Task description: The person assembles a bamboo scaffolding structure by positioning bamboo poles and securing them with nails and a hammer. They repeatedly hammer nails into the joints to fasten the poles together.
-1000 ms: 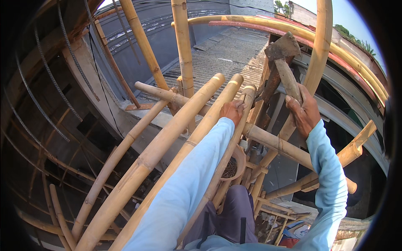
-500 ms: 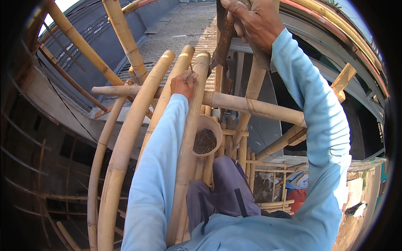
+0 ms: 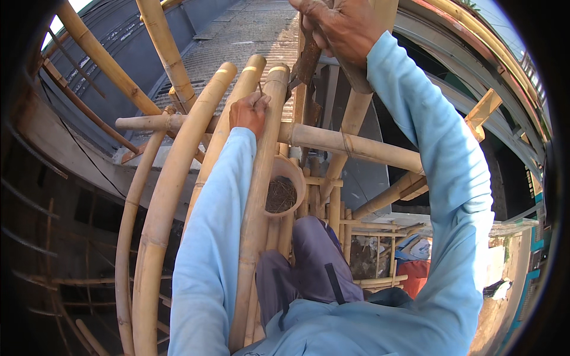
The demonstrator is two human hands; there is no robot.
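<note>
My left hand (image 3: 249, 113) is closed in a pinch around a thin nail (image 3: 260, 89), which points up. The hand rests by the upper ends of two bamboo poles, a middle pole (image 3: 240, 98) and a right pole (image 3: 274, 104). Raised at the top edge, my right hand (image 3: 347, 29) is wrapped round a wooden handle (image 3: 356, 77). Its lower end sticks out below the fist; the tool's other end is not visible. A horizontal bamboo pole (image 3: 356, 148) crosses below the hands. Beside the handle is a rusty brown piece (image 3: 307, 59).
A pinkish bucket (image 3: 301, 190) holding many nails stands beside the right pole, by my knees. More bamboo poles (image 3: 160, 225) rise at the left. A corrugated roof (image 3: 249, 29) lies beyond. Rebar rods (image 3: 29, 196) stick out at the far left, with a drop below.
The whole view has shifted slightly, so the poles and bucket sit a little further left. My left hand keeps its pinch on the nail, and my right hand stays raised around the handle.
</note>
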